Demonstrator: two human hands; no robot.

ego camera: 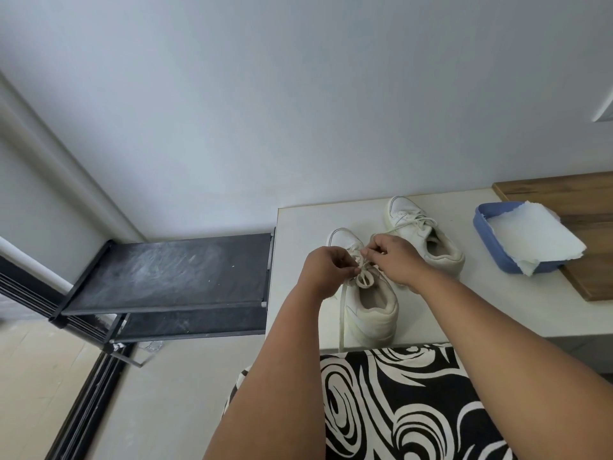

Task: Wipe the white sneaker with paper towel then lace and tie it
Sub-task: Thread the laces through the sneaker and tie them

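Note:
Two white sneakers stand on a white table (pixel 481 303). The near sneaker (pixel 371 310) has its toe pointing away from me. My left hand (pixel 323 270) and my right hand (pixel 396 257) meet over its tongue, and each pinches part of the white lace (pixel 364 277). A loop of lace shows between the hands, and one loose end (pixel 341 320) hangs down the sneaker's left side to the table edge. The far sneaker (pixel 424 234) sits behind my right hand with its lace tied. Paper towels (pixel 534 237) lie in a blue tray (pixel 481 227) at the right.
A wooden board (pixel 564 194) lies under the tray at the table's right end. A black shoe rack (pixel 172 270) stands left of the table against the wall. Black-and-white patterned fabric (pixel 398 410) covers my lap below the table edge.

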